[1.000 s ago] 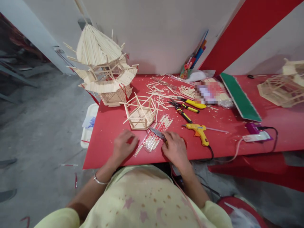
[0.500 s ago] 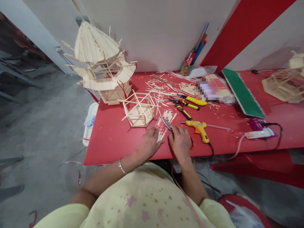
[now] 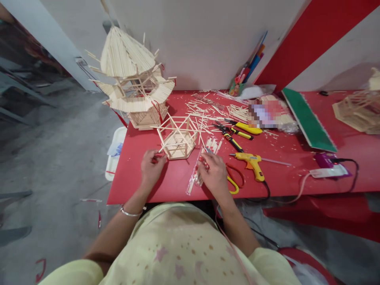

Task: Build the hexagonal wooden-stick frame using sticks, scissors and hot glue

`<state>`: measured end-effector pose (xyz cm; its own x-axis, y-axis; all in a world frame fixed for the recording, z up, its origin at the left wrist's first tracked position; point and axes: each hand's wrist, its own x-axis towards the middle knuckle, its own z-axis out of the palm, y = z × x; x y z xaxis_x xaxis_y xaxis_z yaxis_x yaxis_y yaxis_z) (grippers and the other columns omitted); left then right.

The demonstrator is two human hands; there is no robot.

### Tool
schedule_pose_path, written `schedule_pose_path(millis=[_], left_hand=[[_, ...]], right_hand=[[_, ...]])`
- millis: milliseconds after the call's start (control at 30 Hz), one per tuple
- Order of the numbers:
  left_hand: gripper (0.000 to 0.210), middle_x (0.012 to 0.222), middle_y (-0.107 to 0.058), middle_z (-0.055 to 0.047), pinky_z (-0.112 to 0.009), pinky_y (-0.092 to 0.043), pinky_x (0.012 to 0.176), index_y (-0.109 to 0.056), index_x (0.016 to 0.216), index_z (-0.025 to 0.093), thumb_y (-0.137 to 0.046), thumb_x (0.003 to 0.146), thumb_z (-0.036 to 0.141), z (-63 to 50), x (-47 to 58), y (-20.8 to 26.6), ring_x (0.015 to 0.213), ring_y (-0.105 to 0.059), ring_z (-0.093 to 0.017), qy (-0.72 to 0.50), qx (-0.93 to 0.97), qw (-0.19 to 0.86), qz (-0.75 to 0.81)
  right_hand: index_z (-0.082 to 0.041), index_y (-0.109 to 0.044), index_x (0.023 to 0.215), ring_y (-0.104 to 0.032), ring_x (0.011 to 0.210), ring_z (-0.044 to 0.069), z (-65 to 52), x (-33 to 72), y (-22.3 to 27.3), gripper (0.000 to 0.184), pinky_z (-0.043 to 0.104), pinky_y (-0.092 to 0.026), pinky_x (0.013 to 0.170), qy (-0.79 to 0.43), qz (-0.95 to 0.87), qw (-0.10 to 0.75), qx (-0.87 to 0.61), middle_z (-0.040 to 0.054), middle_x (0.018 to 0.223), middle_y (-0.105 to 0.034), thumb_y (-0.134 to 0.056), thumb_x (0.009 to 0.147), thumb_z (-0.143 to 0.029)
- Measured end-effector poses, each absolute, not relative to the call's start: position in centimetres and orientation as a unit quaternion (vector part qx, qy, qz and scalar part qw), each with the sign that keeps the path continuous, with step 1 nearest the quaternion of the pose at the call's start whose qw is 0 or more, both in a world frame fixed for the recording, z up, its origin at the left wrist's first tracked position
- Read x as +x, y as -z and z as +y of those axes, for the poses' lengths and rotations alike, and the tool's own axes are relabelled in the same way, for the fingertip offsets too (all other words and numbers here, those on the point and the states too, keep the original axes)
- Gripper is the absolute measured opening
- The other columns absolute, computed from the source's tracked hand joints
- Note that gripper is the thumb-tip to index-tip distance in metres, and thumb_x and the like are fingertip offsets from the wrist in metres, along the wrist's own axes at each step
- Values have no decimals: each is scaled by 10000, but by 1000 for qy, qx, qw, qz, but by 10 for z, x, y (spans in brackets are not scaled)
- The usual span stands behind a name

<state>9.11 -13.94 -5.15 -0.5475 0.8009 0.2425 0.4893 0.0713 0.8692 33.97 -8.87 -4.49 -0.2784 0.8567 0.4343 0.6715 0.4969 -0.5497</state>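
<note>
My left hand (image 3: 152,168) is at the front left corner of a small six-sided frame of thin wooden sticks (image 3: 179,148). Its fingers are curled and pinch at a stick end there, though the exact contact is hard to see. My right hand (image 3: 213,170) is closed over the blades of a pair of scissors. A bit of blade shows ahead of the fingers, and the red and yellow scissor handles (image 3: 234,186) stick out to the right. Under and beside this hand lies a clear packet of sticks with red print (image 3: 192,180).
A tall stick pagoda (image 3: 127,71) stands at the back left. Loose sticks (image 3: 198,109) litter the red table (image 3: 133,178). Yellow-handled pliers (image 3: 233,141), a yellow glue gun (image 3: 251,162) with its cord, and a green board (image 3: 308,118) lie to the right.
My left hand has left the stick packet and moved left to the six-sided frame. My right hand has shifted slightly and turned, uncovering the scissor handles; less blade shows.
</note>
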Motion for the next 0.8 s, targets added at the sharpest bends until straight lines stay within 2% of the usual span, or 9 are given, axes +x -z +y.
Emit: schedule_pose_path(millis=[100, 167, 267, 467, 600, 800], left_hand=[[275, 824, -677, -17, -275, -500, 645, -752, 1065, 214, -752, 827, 352, -129, 93, 49, 662, -601, -144, -517, 441, 202, 706], [272, 764, -671, -8, -266, -485, 618, -759, 1063, 209, -738, 837, 359, -126, 98, 49, 645, -599, -146, -516, 436, 231, 700], [252, 796, -703, -14, -259, -476, 615, -758, 1033, 199, -725, 864, 382, -126, 106, 51, 650, -604, -141, -513, 439, 260, 690], [153, 818, -724, -21, -273, -490, 679, -737, 886, 196, -677, 925, 331, -136, 115, 53, 701, -614, -148, -484, 529, 230, 659], [146, 843, -737, -28, -284, -511, 726, -732, 914, 197, -644, 944, 310, -141, 121, 49, 753, -640, -159, -476, 558, 221, 643], [151, 821, -697, -24, -269, -495, 701, -684, 883, 192, -593, 957, 285, -149, 125, 51, 731, -617, -149, -459, 601, 223, 615]], right_hand=[[-232, -705, 1283, -650, 1172, 276, -79, 321, 42, 307, 458, -506, 1061, -176, -792, 367, -455, 91, 1244, -741, -609, 996, -286], [-222, -702, 1292, -654, 1171, 280, -75, 312, 39, 316, 457, -507, 1060, -189, -793, 358, -455, 95, 1246, -743, -606, 999, -294], [-215, -708, 1275, -663, 1152, 281, -70, 304, 37, 306, 441, -512, 1047, -195, -793, 342, -464, 99, 1231, -748, -608, 997, -294], [-212, -703, 1276, -671, 1182, 273, -65, 299, 38, 306, 437, -505, 1072, -221, -788, 335, -467, 114, 1240, -752, -553, 1027, -308], [-201, -685, 1314, -664, 1219, 279, -63, 298, 42, 337, 452, -494, 1101, -226, -783, 331, -475, 126, 1290, -738, -554, 1024, -314], [-173, -706, 1238, -678, 1184, 281, -60, 296, 45, 305, 442, -509, 1073, -224, -785, 347, -462, 139, 1259, -743, -541, 1025, -316]])
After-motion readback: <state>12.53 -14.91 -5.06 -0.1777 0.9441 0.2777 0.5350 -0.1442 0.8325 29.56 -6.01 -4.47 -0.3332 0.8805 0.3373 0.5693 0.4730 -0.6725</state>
